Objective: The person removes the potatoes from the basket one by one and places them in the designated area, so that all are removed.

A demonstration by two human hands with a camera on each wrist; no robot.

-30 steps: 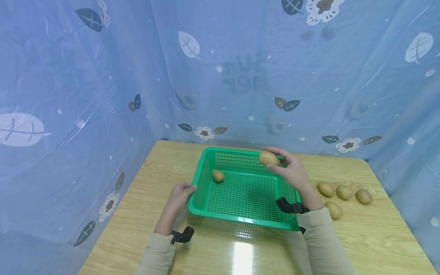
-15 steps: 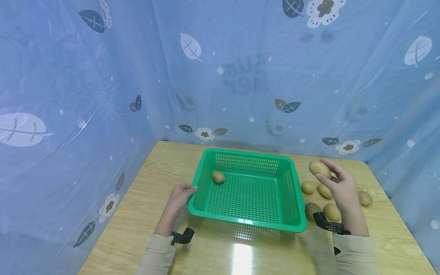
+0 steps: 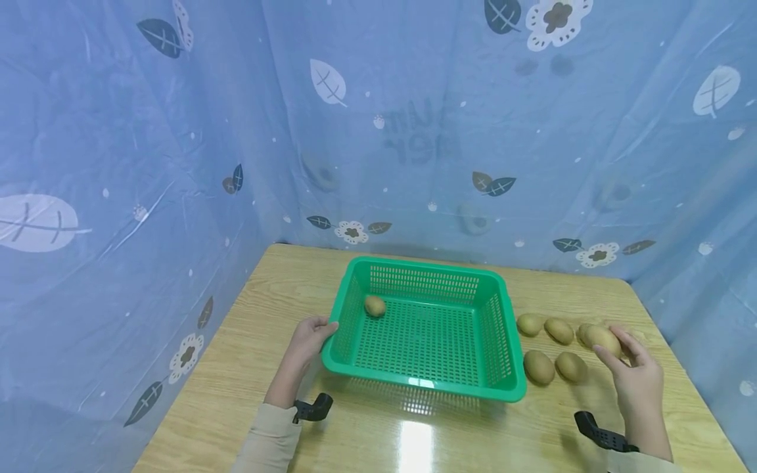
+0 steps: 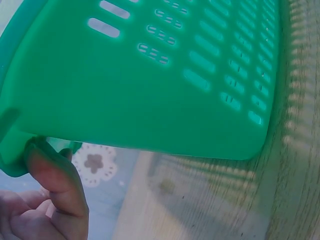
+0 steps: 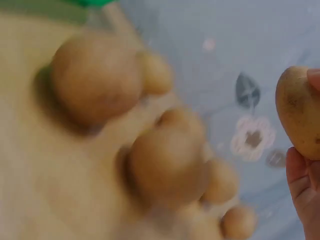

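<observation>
A green plastic basket (image 3: 422,392) with slotted walls stands mid-table, one potato (image 3: 374,306) lying in its back left part. My left hand (image 3: 307,338) grips the basket's left rim; the left wrist view shows its thumb (image 4: 55,175) at the rim's corner. Over the right side of the table, my right hand (image 3: 639,374) holds a potato (image 3: 602,340) between thumb and fingers. That potato (image 5: 297,112) appears at the right edge of the right wrist view, above the tabletop. In the head view it partly covers another potato (image 3: 583,332) behind it.
To the right of the basket lie more potatoes in two rough rows, among them a back one (image 3: 529,324) and a front one (image 3: 539,367). A blue patterned curtain (image 3: 414,131) hangs along the table's back and sides. The wooden table (image 3: 284,276) reflects light in front.
My right hand has carried its potato from above the basket out to the right and lower, near the other potatoes. The left hand has stayed on the rim.
</observation>
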